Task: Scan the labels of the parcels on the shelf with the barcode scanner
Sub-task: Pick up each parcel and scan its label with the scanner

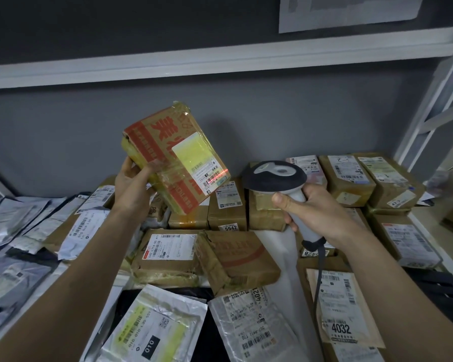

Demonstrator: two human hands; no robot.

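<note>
Now: left hand [131,181] grips raised box [177,156] | right hand [314,207] grips scanner [275,176] | parcels [168,253] crowd shelf below

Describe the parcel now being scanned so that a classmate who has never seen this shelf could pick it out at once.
Start from the shelf crowded with boxes and mailer bags. Above them the left hand grips one cardboard box, tilted toward the barcode scanner gripped by the right hand. It alone is lifted off the pile, printed in large red characters, with the scanner's red line across its white label.
</note>
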